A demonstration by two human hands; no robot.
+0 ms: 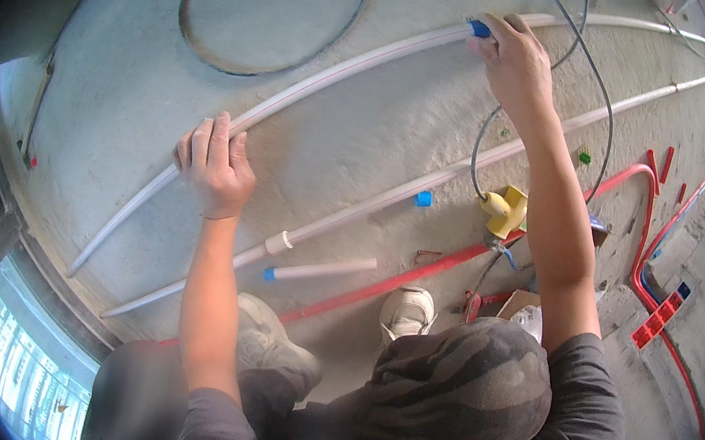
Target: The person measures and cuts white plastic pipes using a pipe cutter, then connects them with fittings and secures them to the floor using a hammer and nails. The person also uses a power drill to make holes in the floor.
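One white pipe (335, 75) curves across the head view's upper half. At centre-left, the left hand (219, 170) covers part of it; whether its grip is closed, I cannot tell. At upper right, the right hand (517, 64) clamps its grip on a blue fitting (479, 29).

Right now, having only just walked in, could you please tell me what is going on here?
The person's left hand lies over a long white pipe, while the right hand pinches a blue piece farther along it. Closer to the person, a second white pipe lies on the floor, untouched, beside a short pipe length with a blue end. A yellow connector is under the right forearm's left side.
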